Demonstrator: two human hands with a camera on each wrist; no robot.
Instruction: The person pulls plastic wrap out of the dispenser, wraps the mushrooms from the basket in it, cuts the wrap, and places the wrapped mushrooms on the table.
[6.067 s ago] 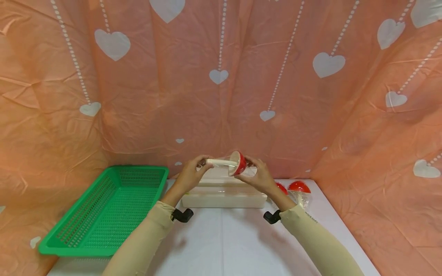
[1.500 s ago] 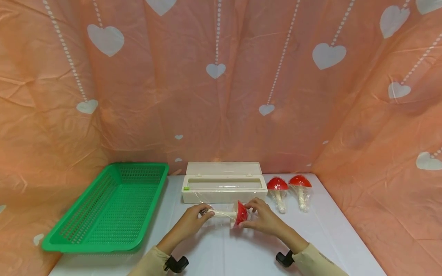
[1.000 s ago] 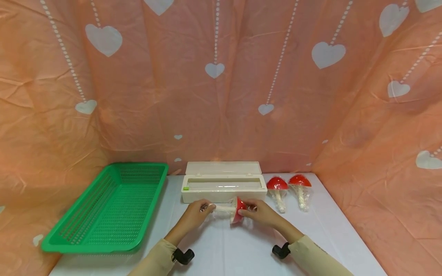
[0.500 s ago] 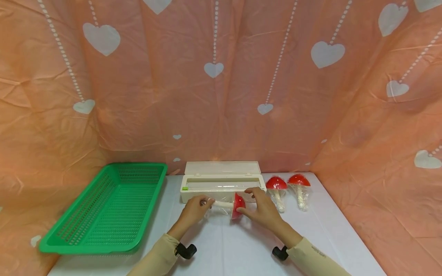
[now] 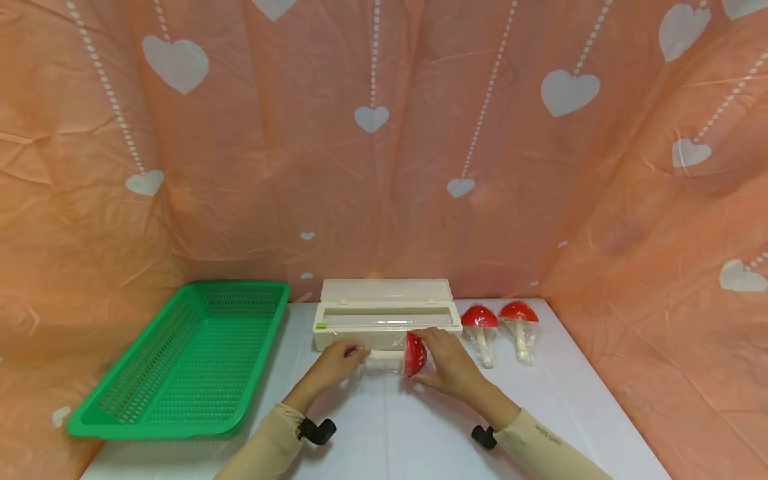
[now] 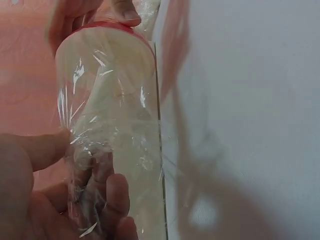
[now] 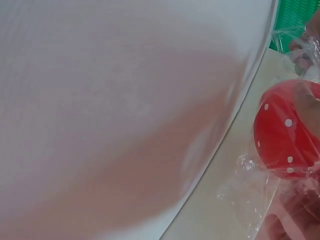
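A red-capped toy mushroom (image 5: 414,355) with a pale stem lies sideways in clear plastic film in front of the white box, seemingly above the table. My right hand (image 5: 447,363) holds its white-dotted cap (image 7: 282,125), thumb and fingers on opposite sides. At the stem end my left hand (image 5: 336,365) pinches the film; in the left wrist view its thumb touches the loose film (image 6: 115,135) and its curled fingers show through. Behind both hands stands a white cling film dispenser (image 5: 336,341), its lid (image 5: 387,290) raised. Exactly where the film ends is hard to see.
Two wrapped red-capped mushrooms (image 5: 480,319) lie right of the dispenser on the white table (image 5: 384,433). A green perforated basket (image 5: 162,430) stands at the left. Behind hangs an orange cloth (image 5: 270,167) with white hearts.
Both hands have brought the mushroom down from above the dispenser to in front of it. Over the last second the right fingers lifted off the cap and settled around it again.
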